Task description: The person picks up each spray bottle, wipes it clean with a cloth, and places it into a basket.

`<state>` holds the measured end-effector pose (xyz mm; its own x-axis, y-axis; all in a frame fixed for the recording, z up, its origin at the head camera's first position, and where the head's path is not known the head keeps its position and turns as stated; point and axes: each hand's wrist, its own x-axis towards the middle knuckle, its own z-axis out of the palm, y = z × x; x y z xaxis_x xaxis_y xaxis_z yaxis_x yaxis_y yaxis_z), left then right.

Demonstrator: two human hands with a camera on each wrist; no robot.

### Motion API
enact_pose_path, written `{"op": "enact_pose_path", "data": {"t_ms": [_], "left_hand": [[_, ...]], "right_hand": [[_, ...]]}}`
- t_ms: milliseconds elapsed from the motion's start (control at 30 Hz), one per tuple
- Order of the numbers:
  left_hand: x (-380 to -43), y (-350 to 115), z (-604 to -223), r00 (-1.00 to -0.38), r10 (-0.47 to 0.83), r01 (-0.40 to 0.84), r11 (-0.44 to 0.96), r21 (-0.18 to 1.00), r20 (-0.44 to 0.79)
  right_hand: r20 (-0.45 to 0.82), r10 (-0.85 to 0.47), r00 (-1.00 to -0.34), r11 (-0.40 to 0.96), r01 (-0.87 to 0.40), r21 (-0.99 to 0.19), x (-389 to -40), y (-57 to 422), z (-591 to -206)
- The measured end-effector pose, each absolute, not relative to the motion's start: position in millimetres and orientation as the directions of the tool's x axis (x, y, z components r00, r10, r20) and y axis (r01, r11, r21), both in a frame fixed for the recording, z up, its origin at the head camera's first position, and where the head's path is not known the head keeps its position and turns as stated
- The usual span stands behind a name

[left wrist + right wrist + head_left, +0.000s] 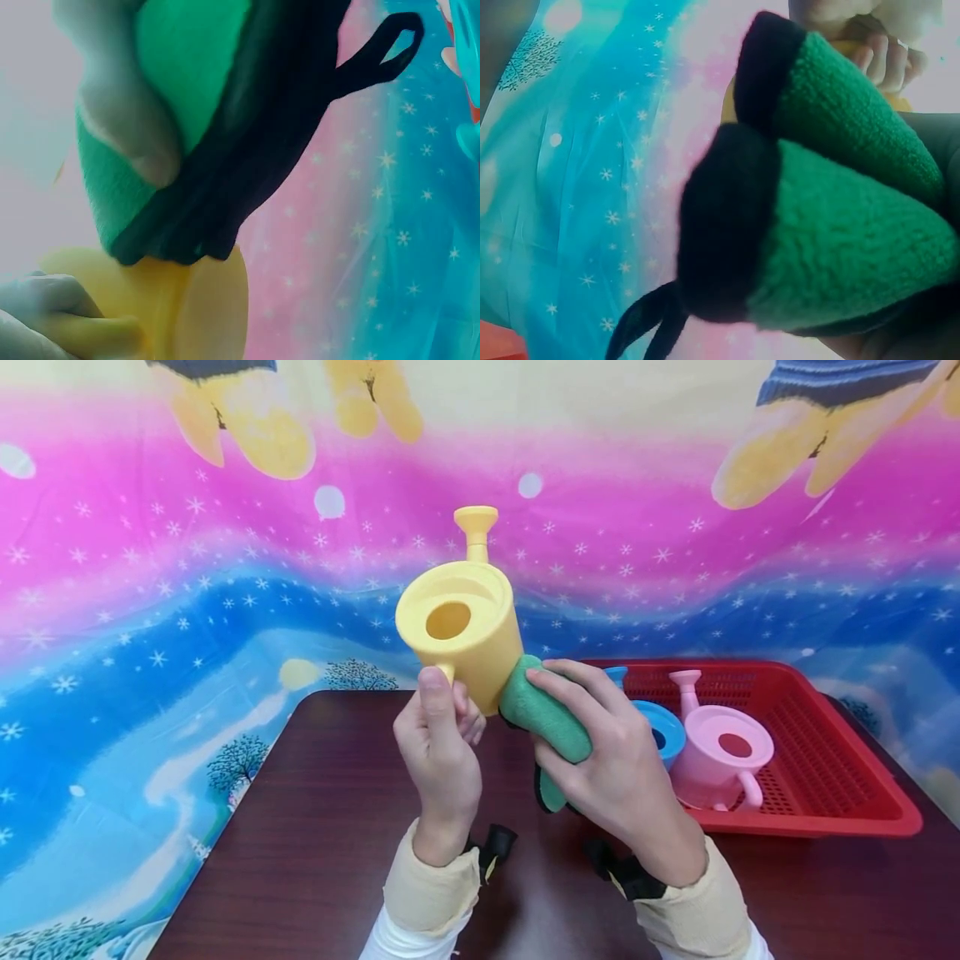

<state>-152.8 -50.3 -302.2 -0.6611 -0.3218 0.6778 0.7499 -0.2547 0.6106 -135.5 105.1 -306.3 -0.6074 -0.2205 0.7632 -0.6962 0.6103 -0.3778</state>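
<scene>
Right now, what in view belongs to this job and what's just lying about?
In the job: yellow watering can, in the left hand; green cloth, in the right hand.
Lying about: pink watering can, blue watering can, red basket holding both.

A red basket point(840, 823) on the table point(300, 827) holds a pink can point(707, 767) and a blue can point(667, 720) (partly hidden).

We distinguish a plain yellow watering can point(487, 664), a green cloth point(551, 718) with black trim point(259, 127), one blue watering can point(672, 728), one pink watering can point(708, 770), a red basket point(817, 823), a dark reddish-brown table point(315, 810), beige cuffs point(429, 887), and a pink-and-blue backdrop point(247, 514) bearing white snowflakes point(662, 555).
</scene>
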Motion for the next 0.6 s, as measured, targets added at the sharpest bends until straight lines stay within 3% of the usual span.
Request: {"op": "enact_pose_path", "data": {"t_ms": [267,600], "left_hand": [[-155.0,-63.6,-299.3,-0.707,-0.331,0.707,-0.335,0.623,0.625],[-154.6,-72.6,-298.1,-0.699,-0.306,0.711,-0.388,0.586,0.646]], "right_hand": [[0.718,-0.271,-0.641,0.606,-0.693,-0.39,-135.8,111.2,-305.1],[0.686,-0.315,-0.656,0.572,-0.708,-0.414,-141.6,127.3,-304.3]]}}
